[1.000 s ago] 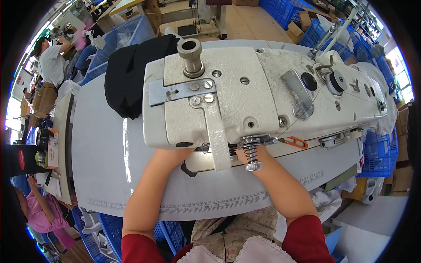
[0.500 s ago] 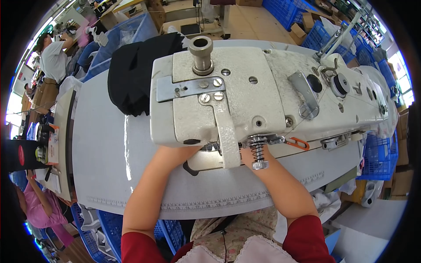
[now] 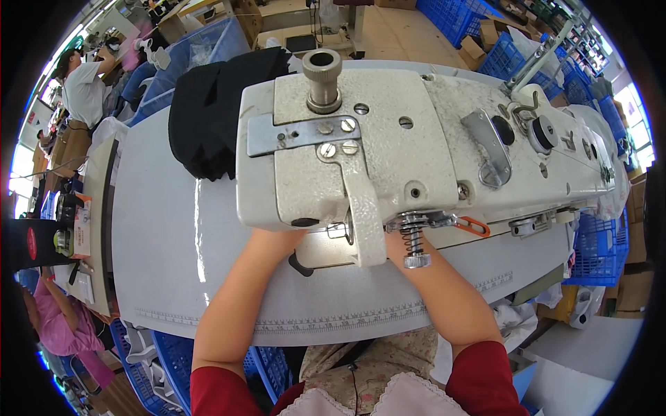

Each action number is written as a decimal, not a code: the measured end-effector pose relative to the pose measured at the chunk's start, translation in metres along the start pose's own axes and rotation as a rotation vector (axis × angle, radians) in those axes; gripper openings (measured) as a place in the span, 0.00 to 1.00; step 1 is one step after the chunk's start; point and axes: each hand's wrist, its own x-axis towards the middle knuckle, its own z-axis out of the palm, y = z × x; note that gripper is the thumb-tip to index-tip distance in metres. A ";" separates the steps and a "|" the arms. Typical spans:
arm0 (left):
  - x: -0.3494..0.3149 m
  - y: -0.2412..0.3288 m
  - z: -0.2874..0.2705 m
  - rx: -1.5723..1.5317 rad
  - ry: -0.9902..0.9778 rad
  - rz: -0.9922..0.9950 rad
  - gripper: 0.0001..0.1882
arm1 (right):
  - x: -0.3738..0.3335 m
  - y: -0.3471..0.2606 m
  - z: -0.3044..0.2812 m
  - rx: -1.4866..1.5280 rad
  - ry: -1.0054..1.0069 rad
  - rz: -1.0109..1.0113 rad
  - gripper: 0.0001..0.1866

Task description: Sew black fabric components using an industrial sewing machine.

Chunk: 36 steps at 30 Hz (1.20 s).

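A white industrial sewing machine (image 3: 388,159) stands across the table in front of me, and its head covers most of both hands. Only the wrist end of my left hand (image 3: 279,239) shows, under the left end of the head. Right of the needle area, behind the tension spring (image 3: 414,239), a small part of my right hand (image 3: 397,247) is visible. Fingers of both hands are hidden, as is anything in them. Between them lies the shiny metal plate (image 3: 326,251) of the machine bed. A stack of black fabric pieces (image 3: 208,114) sits beyond the head at left.
The grey table (image 3: 159,243) has a printed ruler strip along its near edge. Blue crates (image 3: 593,243) stand at the right, and a blue bin (image 3: 232,41) behind the fabric. At left is a side table (image 3: 104,208) with small items. Other people sit farther left.
My left hand has drawn slightly left, baring more of the metal plate under the head. My right hand stays nearly in place. The view has shifted a little.
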 end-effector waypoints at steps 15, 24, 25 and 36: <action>-0.014 -0.018 0.018 -0.021 0.074 -0.105 0.20 | 0.009 0.047 0.045 0.480 0.230 -0.064 0.12; -0.025 -0.048 0.033 -0.061 -0.199 -0.361 0.18 | 0.008 0.064 0.063 0.786 0.404 -0.110 0.10; -0.029 -0.056 0.037 -0.190 -0.163 -0.367 0.18 | 0.009 0.063 0.064 0.820 0.421 -0.121 0.10; -0.012 -0.038 0.017 -0.113 0.013 -0.067 0.17 | 0.004 0.007 0.012 -0.141 0.333 -0.214 0.14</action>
